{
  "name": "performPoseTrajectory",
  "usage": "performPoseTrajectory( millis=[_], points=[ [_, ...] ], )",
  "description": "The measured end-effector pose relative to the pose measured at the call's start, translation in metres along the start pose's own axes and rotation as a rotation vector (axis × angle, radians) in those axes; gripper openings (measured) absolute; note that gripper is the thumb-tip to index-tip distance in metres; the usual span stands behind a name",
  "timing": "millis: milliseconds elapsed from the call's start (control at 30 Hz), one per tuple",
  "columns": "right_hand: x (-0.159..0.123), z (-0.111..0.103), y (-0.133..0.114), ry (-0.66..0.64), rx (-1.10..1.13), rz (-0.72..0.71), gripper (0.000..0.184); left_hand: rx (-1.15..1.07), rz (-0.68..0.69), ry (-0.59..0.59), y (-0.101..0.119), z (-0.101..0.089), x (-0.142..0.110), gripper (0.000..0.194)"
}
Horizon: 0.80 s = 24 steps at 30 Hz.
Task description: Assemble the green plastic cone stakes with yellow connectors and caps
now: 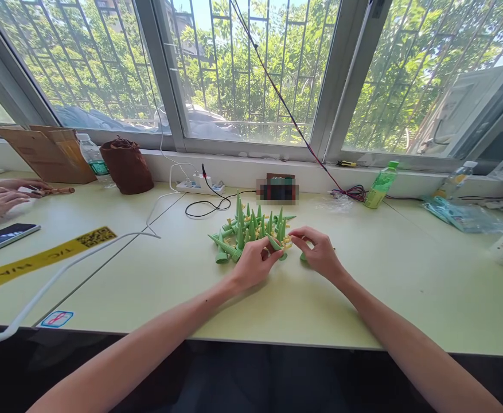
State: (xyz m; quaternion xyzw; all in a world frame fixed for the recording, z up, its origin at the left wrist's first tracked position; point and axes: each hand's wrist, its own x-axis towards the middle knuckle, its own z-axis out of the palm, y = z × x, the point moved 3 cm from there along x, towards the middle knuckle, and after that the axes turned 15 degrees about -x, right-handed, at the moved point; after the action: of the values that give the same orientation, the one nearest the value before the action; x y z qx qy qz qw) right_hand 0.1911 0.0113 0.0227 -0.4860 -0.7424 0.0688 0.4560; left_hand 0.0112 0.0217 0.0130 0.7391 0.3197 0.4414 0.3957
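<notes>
A pile of several green plastic cones (245, 226) with small yellow parts lies on the pale green table (182, 287) under the window. My left hand (255, 264) is closed around one green cone (274, 243) at the pile's near right edge. My right hand (320, 252) pinches at the small yellow piece (288, 241) on that cone's end. Both hands meet just in front of the pile. One more green cone (303, 257) lies half hidden under my right hand.
Another person's hands (2, 195) rest at the far left by a phone (2, 237). Also around: yellow tape (40, 258), white cable (83, 258), power strip (199, 186), brown pouch (126, 165), cardboard (45, 152), water bottle (94, 158), green bottle (380, 184), plastic bags (461, 215).
</notes>
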Motion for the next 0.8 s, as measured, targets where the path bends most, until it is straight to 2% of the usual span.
performPoseTrajectory(
  millis=[267,600,800],
  points=[
    [-0.0009,-0.0003,0.0043,0.069,0.028,0.045,0.016,-0.047,0.026,0.047,0.0011,-0.0006,0.0001,0.025],
    [-0.0021,0.0067,0.0016,-0.019,0.013,-0.029,0.014,0.052,0.101,0.052,0.0042,-0.0018,0.0005,0.018],
    [-0.0027,0.0076,0.0012,-0.050,0.004,-0.064,0.014,0.081,0.116,0.082,0.0051,-0.0027,0.0010,0.029]
  ],
)
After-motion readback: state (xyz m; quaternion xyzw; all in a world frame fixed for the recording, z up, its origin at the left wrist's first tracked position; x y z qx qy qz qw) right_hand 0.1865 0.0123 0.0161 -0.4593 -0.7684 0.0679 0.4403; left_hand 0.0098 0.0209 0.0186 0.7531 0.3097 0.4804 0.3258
